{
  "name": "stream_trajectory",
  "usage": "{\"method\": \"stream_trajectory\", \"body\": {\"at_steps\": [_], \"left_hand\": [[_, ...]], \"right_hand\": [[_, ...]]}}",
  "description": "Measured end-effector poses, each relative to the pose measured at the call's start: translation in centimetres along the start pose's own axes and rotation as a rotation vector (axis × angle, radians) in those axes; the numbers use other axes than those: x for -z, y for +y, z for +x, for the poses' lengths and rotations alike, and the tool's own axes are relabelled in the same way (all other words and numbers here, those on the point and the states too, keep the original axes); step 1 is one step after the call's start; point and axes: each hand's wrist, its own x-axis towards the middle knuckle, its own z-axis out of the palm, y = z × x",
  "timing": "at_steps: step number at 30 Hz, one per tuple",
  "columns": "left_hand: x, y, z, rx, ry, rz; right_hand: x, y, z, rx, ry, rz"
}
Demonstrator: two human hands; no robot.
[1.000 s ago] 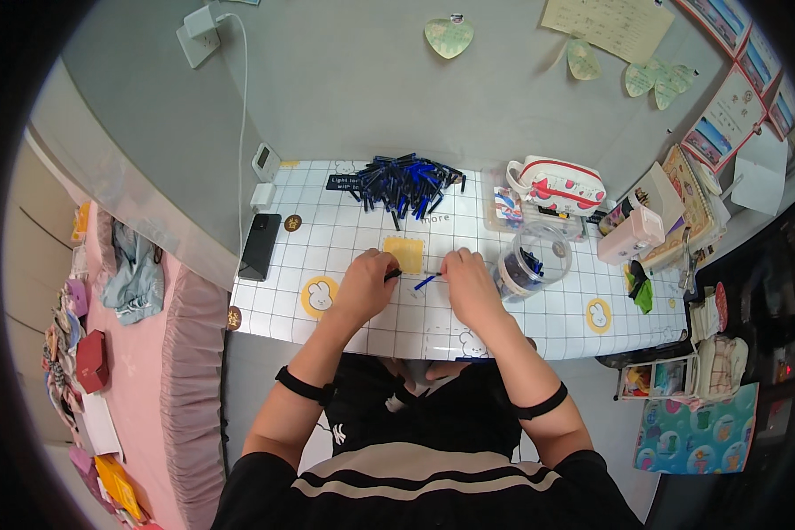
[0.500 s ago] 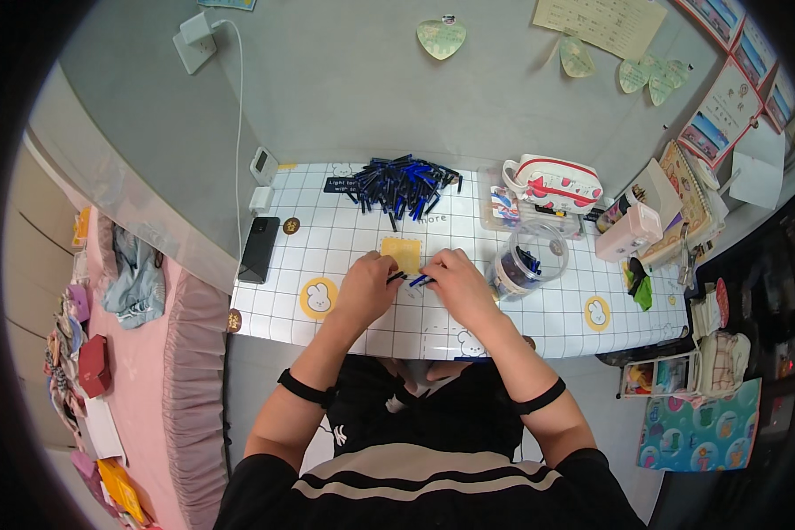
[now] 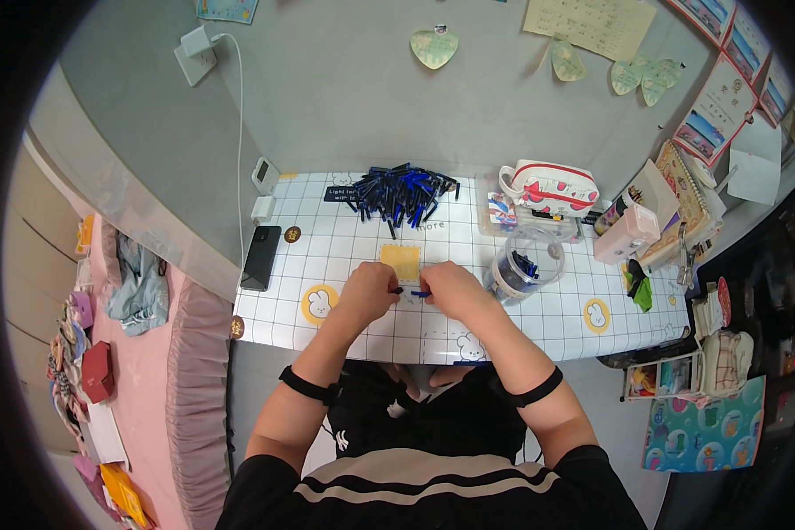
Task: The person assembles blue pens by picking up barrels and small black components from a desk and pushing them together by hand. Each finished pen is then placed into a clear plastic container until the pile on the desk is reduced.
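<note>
Over the near middle of the desk, my left hand [image 3: 369, 291] is closed, its fingertips pinching a short black tube [image 3: 397, 291]. Facing it, my right hand [image 3: 451, 289] pinches a short blue tube [image 3: 420, 294] that sticks out towards the left. A small gap separates the two pieces. They look like ink cartridges, though they are too small to be sure. At the far side of the desk lies a loose heap of similar black and blue tubes [image 3: 404, 193]. Right of my right hand, a clear plastic jar [image 3: 552, 250] holds more dark tubes [image 3: 525, 264].
The desk has a white grid cover [image 3: 327, 238]. A black phone [image 3: 261, 258] lies at its left edge. Back right are a white patterned pouch [image 3: 553, 187], a pink box [image 3: 627, 234] and notebooks [image 3: 680, 208]. A pink-covered bed [image 3: 141, 380] stands left of the desk.
Both hands have drawn slightly nearer to me and turned, with the tubes now lying more level. The view has shifted a little. The heap and jar stay in place.
</note>
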Motion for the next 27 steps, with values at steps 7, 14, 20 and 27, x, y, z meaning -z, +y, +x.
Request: {"method": "stream_trajectory", "body": {"at_steps": [7,14,20,27], "left_hand": [[-0.7,-0.4,-1.0,-0.083,0.13,-0.129],[-2.4,-0.6,-1.9,-0.118,0.372,-0.554],[-3.4,0.0,-1.8,-0.203,0.383,-0.596],[-3.9,-0.5,-1.8,-0.237,0.393,-0.642]], "right_hand": [[-1.6,1.2,-0.7,0.122,0.235,-0.039],[-2.9,0.5,-1.8,0.009,0.416,0.78],[-4.3,1.1,-2.0,0.183,0.578,0.757],[-4.5,0.9,-2.2,0.213,0.64,0.669]]}}
